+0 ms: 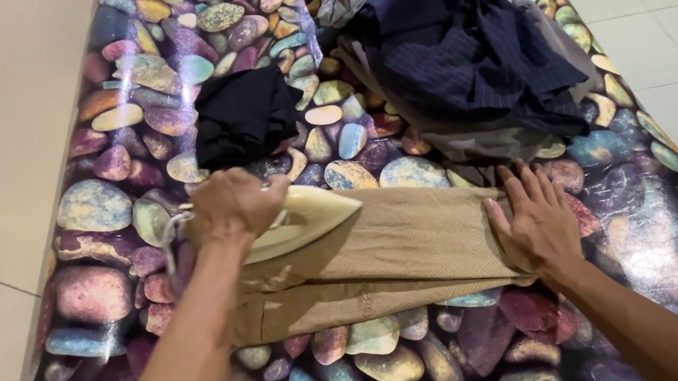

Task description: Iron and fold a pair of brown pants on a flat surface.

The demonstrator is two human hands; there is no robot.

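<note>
Head view: left hand (235, 204) clenched round a cream iron (300, 220), its soleplate on tan trousers (385, 255) lying across the pebble-print table (91, 210). Right hand (538, 219) flat, fingers spread, pinning the cloth's right end. Dark clothes pile (461, 47) behind.

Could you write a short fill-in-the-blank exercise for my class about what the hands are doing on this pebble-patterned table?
1. The left hand grips a cream-coloured ____ on the tan garment.
2. The right hand lies ____ on the tan garment's end, fingers spread.
3. The small folded cloth beyond the left hand is ____ in colour.
4. The pile of dark clothes lies on the table with a ____ pattern.

Missing words: iron; flat; black; pebble
</note>
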